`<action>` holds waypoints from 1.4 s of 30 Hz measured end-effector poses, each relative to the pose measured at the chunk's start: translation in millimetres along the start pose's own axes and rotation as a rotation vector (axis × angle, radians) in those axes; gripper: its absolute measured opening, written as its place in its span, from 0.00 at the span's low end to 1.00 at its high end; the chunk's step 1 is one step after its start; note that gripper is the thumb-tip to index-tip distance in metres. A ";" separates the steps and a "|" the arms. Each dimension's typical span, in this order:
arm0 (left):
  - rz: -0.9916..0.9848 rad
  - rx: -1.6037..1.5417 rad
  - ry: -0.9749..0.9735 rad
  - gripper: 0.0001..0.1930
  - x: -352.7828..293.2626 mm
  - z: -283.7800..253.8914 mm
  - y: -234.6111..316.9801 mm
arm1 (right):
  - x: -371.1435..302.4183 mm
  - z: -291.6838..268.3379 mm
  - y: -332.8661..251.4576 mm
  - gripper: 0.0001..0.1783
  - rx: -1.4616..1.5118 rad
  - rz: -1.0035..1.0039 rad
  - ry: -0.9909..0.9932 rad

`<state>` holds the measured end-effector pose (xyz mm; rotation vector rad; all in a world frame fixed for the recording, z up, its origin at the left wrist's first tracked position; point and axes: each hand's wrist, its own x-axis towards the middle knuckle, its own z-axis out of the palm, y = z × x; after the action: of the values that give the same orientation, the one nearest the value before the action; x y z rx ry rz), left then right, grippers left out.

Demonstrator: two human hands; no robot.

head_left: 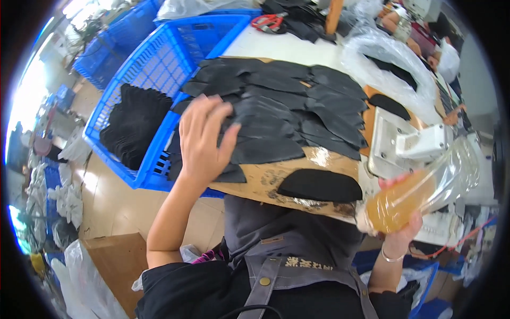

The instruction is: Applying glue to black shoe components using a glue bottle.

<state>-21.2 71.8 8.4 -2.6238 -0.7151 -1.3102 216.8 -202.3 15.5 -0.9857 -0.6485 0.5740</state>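
My left hand (204,143) is over the left end of several overlapping black sheet pieces (271,122), its fingers apart and slightly blurred. Whether the fingertips touch the pieces, I cannot tell. Those pieces lie in rows on a brown board (255,178) in front of me. In my right hand (406,232) is a clear plastic bottle (401,204) of amber liquid, tilted with its pale, narrow end down to the left, by the board's right front corner. One separate black curved piece (320,185) lies flat along the board's near edge, left of the bottle.
A blue plastic basket (159,58) on the left holds a stack of black pieces (135,125). Right of the board are a white machine part (406,141) and a clear plastic bag (390,74). Red-handled scissors (268,23) lie at the back. A cardboard box (117,260) stands low left.
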 end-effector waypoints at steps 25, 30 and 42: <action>0.271 -0.435 -0.124 0.15 -71.3 12.0 59.9 | 39.2 100.1 58.2 0.34 -1.041 -0.501 -0.664; 0.262 -0.390 -0.132 0.17 -76.6 21.0 62.1 | 38.1 69.6 39.0 0.31 -0.921 -0.392 -0.568; 0.264 -0.414 -0.102 0.15 -75.0 21.0 60.7 | 12.8 16.2 -11.2 0.40 -0.502 -0.344 -0.041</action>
<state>-16.3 -1.9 -57.1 -2.9871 -0.1000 -1.3721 215.5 -189.1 34.9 -1.2933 -1.0024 0.1240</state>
